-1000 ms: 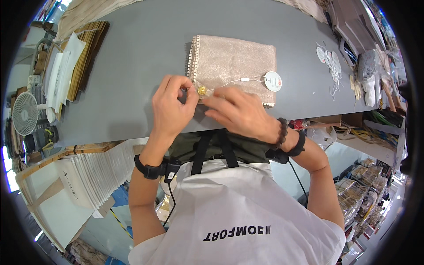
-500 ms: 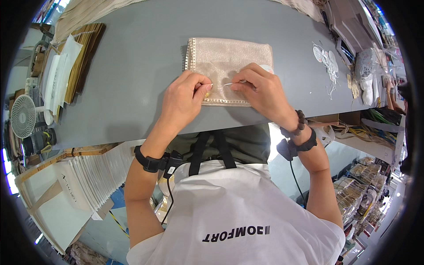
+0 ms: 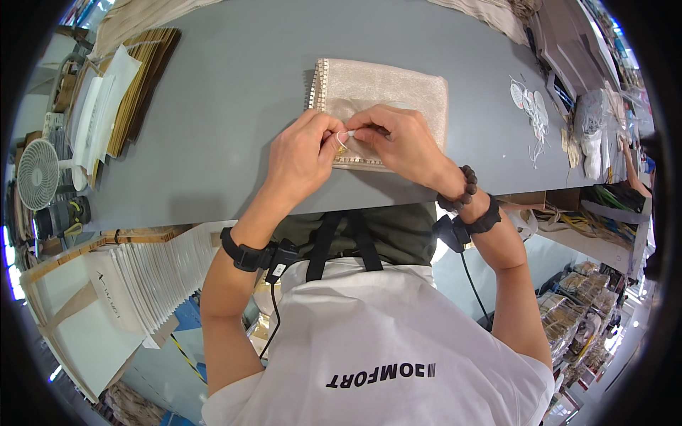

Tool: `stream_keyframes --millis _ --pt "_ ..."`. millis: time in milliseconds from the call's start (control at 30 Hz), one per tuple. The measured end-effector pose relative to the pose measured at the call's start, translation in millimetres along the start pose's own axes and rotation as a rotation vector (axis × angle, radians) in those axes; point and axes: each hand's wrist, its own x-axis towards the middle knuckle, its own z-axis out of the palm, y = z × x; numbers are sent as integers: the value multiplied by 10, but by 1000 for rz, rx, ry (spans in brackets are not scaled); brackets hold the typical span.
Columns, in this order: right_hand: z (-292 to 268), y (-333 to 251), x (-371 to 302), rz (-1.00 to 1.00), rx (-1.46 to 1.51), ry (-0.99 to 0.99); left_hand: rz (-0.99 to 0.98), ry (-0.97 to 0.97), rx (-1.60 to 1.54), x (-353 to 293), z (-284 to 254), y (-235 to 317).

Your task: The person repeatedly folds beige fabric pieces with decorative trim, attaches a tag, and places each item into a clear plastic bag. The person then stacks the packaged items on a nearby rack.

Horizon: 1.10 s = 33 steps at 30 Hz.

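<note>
A folded beige, shimmery fabric piece (image 3: pixel 383 77) lies on the grey table (image 3: pixel 234 106), with studded trim along its left and near edges. Over its near part, my left hand (image 3: pixel 304 155) pinches a thin white string (image 3: pixel 342 142) bent into a small loop. Fingertips of my right hand (image 3: pixel 406 145) are closed on the same string's small white end piece, right beside the left fingertips. A bit of gold-coloured metal (image 3: pixel 341 150) shows under the left fingers. The right hand covers part of the fabric, and a pale patch beside its knuckles is mostly hidden.
White oval tags with strings (image 3: pixel 527 103) lie at the table's right. Brown card sheets (image 3: pixel 153 78) and white sheets (image 3: pixel 106 106) stand at the left, near a white fan (image 3: pixel 38 174). Beige cloth (image 3: pixel 149 21) lines the far edge. Boxes (image 3: pixel 568 42) crowd the far right.
My fingertips, apart before with string ends showing between them, have now come together. The right hand moved left to the left hand, and the string now forms a loop.
</note>
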Motion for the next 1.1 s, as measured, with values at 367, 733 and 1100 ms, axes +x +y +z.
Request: stream_keyframes --millis 367,733,1100 --pt "154 13 162 119 235 -117 -170 -88 -328 30 -254 -184" --pt "-27 315 64 -61 4 107 -318 750 944 -32 -2657 -1966" --pt "-325 199 93 -19 -224 361 -83 356 655 -78 -1776 -1411"
